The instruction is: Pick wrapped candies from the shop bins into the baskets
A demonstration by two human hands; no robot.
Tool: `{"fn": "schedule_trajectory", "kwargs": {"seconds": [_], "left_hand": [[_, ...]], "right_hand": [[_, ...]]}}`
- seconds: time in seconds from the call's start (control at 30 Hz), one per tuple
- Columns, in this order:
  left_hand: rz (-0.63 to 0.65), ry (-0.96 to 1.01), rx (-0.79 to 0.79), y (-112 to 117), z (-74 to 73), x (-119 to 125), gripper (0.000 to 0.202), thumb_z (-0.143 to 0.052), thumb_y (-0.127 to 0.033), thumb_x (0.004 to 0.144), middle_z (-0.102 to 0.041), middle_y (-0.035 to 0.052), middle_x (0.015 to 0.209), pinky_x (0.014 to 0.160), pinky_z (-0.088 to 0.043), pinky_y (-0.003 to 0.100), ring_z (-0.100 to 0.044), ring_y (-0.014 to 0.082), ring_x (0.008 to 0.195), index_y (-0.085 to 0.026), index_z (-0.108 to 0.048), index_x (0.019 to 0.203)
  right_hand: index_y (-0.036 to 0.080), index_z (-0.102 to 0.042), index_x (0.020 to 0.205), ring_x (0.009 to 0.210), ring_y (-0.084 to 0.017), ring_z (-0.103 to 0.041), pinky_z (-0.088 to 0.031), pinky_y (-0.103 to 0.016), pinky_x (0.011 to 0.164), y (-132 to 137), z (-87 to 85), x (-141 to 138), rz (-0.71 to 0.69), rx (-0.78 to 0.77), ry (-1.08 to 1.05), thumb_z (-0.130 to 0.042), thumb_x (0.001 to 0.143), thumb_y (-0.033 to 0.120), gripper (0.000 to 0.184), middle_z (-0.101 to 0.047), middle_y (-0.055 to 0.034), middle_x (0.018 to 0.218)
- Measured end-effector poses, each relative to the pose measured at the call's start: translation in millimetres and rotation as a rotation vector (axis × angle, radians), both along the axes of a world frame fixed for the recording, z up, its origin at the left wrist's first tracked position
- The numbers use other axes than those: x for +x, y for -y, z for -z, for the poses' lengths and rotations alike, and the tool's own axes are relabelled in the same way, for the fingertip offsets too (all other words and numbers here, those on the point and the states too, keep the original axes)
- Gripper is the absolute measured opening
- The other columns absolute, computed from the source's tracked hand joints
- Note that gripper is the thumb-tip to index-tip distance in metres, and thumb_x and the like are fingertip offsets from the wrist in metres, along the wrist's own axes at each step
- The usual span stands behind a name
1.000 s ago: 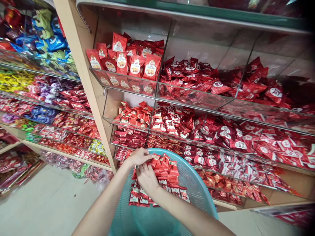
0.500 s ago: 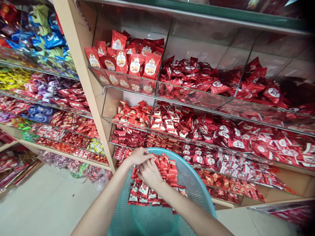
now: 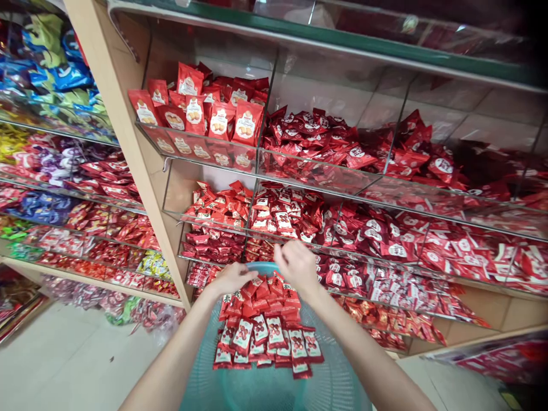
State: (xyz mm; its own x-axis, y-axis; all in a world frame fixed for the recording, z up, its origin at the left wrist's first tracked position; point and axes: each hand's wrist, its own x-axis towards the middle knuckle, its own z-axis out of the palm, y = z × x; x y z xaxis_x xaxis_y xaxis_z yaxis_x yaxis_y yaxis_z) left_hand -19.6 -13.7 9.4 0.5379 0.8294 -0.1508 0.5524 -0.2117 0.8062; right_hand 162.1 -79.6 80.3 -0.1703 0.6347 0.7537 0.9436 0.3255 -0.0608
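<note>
Sachets: red snack sachets (image 3: 261, 325), glossy, with white labels, in overlapping rows
Place: draped from the far rim into a teal mesh basket (image 3: 274, 391), just before acrylic shelf bins (image 3: 173, 194)
Hands: apart; left hand (image 3: 231, 279) on the sachets' far edge, right hand (image 3: 297, 265) open just above them

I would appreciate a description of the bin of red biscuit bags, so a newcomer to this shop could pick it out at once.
Find the pale wooden upright of the shelving, then look right of it along the upper tier. The leftmost clear bin holds the red biscuit bags, which stand upright showing round biscuits, unlike the small, dark red sachets heaped next door.
</note>
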Motion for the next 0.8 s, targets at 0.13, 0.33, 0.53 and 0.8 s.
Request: {"fn": "schedule_trajectory", "kwargs": {"seconds": [0.13, 0.33, 0.53, 0.8], "left_hand": [[0.02, -0.034, 0.042, 2, -1.0, 1, 0.046, -0.05, -0.059, 0.071, -0.057, -0.0014, 0.054, 0.054, -0.032, 0.022, -0.05, 0.013, 0.057, -0.016, -0.062, 0.061], [0.009, -0.013, 0.068, 0, 5.5, -1, 0.047, -0.05, -0.06, 0.07, -0.058, -0.0011, 0.055, 0.055, -0.034, 0.022, -0.052, 0.0141, 0.059, -0.016, -0.065, 0.064], [0.004, -0.003, 0.04, 1, 4.1, -2, 0.044, -0.053, -0.058, 0.069, -0.06, -0.0012, 0.057, 0.056, -0.034, 0.021, -0.053, 0.0143, 0.061, -0.016, -0.066, 0.066], [-0.002, 0.036, -0.003, -1, 5.9, -2, 0.046, -0.053, -0.058, 0.07, -0.059, 0.0001, 0.058, 0.054, -0.034, 0.023, -0.049, 0.0129, 0.056, -0.014, -0.065, 0.07]], "right_hand": [[0.019, -0.053, 0.084, 0.079, -0.02, -0.053, -0.039, -0.03, 0.07, -30, -41.5, 19, 0.256, -0.122, -0.24, -0.049, 0.084, 0.04, 0.022, -0.062, -0.0067, 0.083], [0.019, -0.047, 0.109, 0.092, -0.027, -0.057, -0.042, -0.034, 0.071, -53, -49.7, 10, 0.34, -0.475, -0.243, -0.056, 0.076, 0.049, 0.045, -0.064, -0.0101, 0.092], [0.019, -0.046, 0.113, 0.093, -0.024, -0.059, -0.043, -0.035, 0.079, -40, -53.3, 23, 0.217, -0.341, -0.402, -0.056, 0.075, 0.027, 0.04, -0.061, -0.0099, 0.105], [0.021, -0.046, 0.107, 0.089, -0.016, -0.062, -0.049, -0.031, 0.078, 31, -45.4, 7, -0.532, -0.753, -0.815, -0.066, 0.071, 0.031, 0.042, -0.063, -0.0037, 0.099]]}}
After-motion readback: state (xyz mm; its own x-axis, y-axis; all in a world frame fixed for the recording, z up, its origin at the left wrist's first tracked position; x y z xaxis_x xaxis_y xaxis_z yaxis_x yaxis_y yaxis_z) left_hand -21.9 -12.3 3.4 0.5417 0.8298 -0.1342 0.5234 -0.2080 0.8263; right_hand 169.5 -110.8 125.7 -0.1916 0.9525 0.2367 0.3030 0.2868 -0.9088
